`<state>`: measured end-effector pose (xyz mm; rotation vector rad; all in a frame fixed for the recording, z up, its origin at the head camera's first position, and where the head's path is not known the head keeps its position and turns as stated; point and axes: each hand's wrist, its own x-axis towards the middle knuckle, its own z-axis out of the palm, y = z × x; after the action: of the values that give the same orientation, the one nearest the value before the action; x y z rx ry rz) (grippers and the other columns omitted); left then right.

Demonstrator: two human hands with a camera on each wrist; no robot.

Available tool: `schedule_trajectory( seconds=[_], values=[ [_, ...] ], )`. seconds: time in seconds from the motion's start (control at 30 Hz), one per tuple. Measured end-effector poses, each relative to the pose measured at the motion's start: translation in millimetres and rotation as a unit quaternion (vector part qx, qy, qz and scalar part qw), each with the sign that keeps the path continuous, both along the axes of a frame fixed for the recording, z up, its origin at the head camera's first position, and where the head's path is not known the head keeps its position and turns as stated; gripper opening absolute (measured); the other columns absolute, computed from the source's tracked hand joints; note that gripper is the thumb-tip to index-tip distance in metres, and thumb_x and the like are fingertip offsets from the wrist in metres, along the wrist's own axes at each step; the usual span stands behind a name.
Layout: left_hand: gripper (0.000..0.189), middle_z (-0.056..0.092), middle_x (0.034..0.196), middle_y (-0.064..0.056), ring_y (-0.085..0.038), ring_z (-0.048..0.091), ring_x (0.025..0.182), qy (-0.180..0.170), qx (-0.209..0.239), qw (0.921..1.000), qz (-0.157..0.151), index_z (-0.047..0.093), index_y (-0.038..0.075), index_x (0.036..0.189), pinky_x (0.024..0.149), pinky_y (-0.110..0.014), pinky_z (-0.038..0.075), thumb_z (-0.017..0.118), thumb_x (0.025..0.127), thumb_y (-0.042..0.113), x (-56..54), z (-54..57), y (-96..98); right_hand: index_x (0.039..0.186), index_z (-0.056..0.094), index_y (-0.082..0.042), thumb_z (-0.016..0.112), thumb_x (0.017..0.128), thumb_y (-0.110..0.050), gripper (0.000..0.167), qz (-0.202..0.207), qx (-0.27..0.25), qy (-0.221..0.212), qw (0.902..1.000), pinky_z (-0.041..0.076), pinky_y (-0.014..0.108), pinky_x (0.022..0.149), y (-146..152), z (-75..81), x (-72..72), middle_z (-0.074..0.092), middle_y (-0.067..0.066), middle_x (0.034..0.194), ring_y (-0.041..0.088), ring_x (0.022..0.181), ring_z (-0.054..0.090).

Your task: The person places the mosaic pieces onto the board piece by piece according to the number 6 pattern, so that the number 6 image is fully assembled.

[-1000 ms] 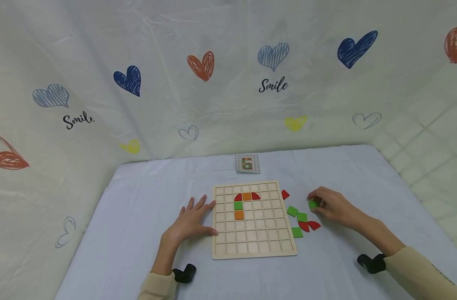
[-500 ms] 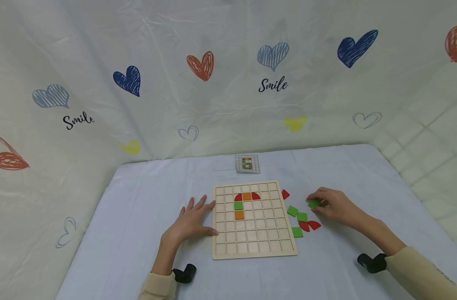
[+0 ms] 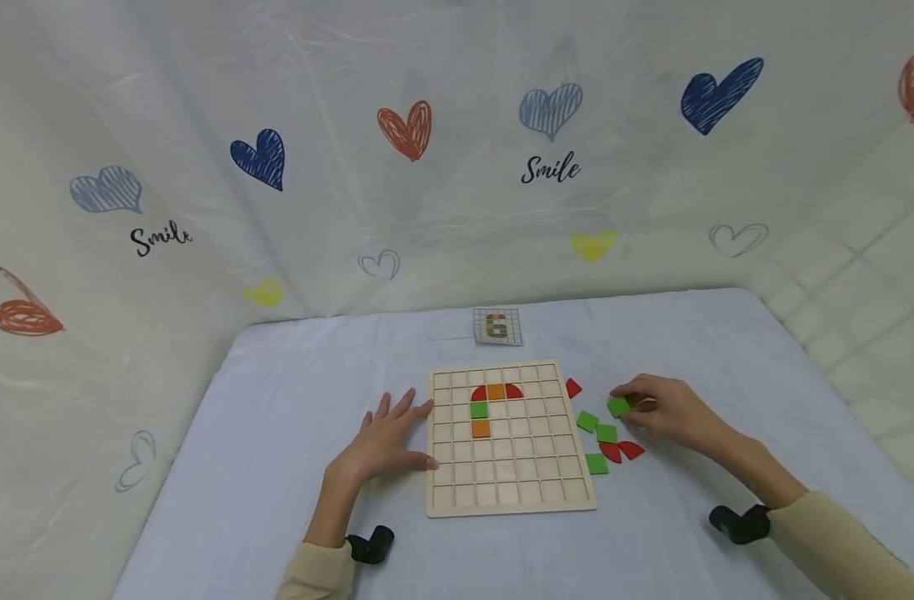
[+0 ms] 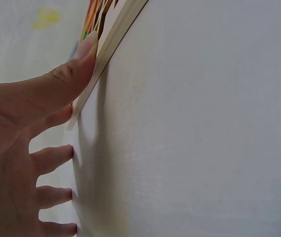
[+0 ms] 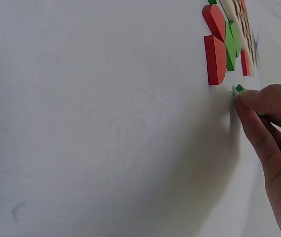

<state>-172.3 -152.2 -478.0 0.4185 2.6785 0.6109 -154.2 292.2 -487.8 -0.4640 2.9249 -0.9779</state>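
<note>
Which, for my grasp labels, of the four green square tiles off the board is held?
The rightmost green square, pinched by the right hand; the other three lie untouched beside the grid board.

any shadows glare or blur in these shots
Head view: soft, fairly even light, with a faint sheen on the creased wall but no strong glare; left wrist view: a soft shadow beside the board, which looks squeezed by the steep angle; right wrist view: a broad, soft-edged shadow on the table beside the right hand.
</note>
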Motion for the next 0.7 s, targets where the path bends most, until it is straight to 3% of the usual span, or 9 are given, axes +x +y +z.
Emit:
schedule_trajectory(
  seconds=[0.53,0.7],
  values=[
    [0.094,0.021,0.172,-0.009,-0.047,0.005,0.158,-0.001,-0.007,1.0000,0.000,0.044,0.026,0.158,0.122,-0.071,0.010,0.088,0.077,0.044,-2.1,0.1,1.7,0.113,0.075,0.000,0.074,0.085,-0.001,0.027,0.004,-0.024,-0.012,0.9996,0.063,0.033,0.080,-22,4.3,-6.0,0.073,0.006,0.103,0.016,0.088,0.066],
    [0.094,0.022,0.172,-0.010,-0.048,0.006,0.158,-0.001,-0.006,1.0000,0.000,0.044,0.025,0.158,0.122,-0.072,0.010,0.089,0.077,0.044,-1.6,-0.4,1.5,0.116,0.074,-0.001,0.075,0.087,-0.003,0.029,0.000,-0.050,-0.044,0.9978,0.063,0.035,0.082,-30,3.9,-7.8,0.073,0.007,0.107,0.018,0.091,0.066]
  ],
)
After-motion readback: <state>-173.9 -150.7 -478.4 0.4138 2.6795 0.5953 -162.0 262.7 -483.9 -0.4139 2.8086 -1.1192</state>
